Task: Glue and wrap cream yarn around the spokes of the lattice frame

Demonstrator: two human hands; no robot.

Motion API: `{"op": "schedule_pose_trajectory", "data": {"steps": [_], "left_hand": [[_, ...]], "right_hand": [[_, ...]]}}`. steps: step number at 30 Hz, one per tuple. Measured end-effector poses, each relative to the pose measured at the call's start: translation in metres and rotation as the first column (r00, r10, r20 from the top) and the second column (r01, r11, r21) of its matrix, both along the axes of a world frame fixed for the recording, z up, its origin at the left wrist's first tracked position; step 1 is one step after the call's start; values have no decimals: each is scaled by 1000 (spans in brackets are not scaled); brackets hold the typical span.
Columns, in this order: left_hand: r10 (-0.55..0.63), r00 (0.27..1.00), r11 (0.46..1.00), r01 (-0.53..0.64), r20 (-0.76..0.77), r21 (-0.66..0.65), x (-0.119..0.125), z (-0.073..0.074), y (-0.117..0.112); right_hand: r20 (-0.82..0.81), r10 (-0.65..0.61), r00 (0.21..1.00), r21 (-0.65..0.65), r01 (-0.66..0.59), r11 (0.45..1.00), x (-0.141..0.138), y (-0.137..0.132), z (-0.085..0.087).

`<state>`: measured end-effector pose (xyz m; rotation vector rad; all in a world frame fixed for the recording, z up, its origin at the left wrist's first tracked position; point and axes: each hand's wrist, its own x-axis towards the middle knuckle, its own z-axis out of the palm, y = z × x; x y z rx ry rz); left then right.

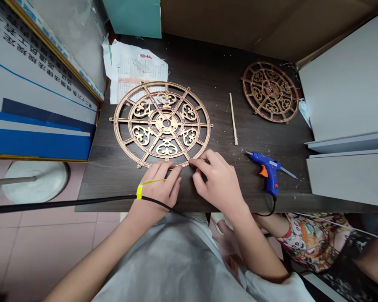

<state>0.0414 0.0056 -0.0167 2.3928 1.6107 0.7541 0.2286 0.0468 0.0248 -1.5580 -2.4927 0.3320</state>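
Note:
A large round gold openwork wheel (pixel 162 122) lies flat on the dark wooden table (pixel 214 75). Both my hands rest at its near rim. My left hand (pixel 160 186) has its fingers curled, fingertips pressed on the rim's lower edge, with a black cable and a yellow strip across its back. My right hand (pixel 217 178) is closed in a pinch, thumb and forefinger on the rim close to the left hand's fingertips. What sits between the fingertips is too small to make out.
A blue glue gun (pixel 267 170) lies right of my hands, its cord over the table edge. A pale glue stick (pixel 233 118) lies beyond it. A smaller reddish wheel (pixel 270 91) sits far right. Crumpled paper (pixel 132 67) lies behind, white panels (pixel 346 84) right.

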Motion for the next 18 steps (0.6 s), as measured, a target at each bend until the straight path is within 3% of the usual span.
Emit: {"op": "schedule_pose_trajectory", "data": {"steps": [5, 11, 18], "left_hand": [[-7, 1000, 1000, 7, -8, 15, 0, -3, 1], [-6, 1000, 1000, 6, -27, -4, -2, -1, 1], [-1, 999, 1000, 1, -33, 9, 1, 1, 2]], "right_hand": [[39, 12, 999, 19, -13, 1000, -1, -2, 3], [199, 105, 974, 61, -119, 991, -2, -12, 7], [226, 154, 962, 107, -181, 978, 1, -14, -1]]}}
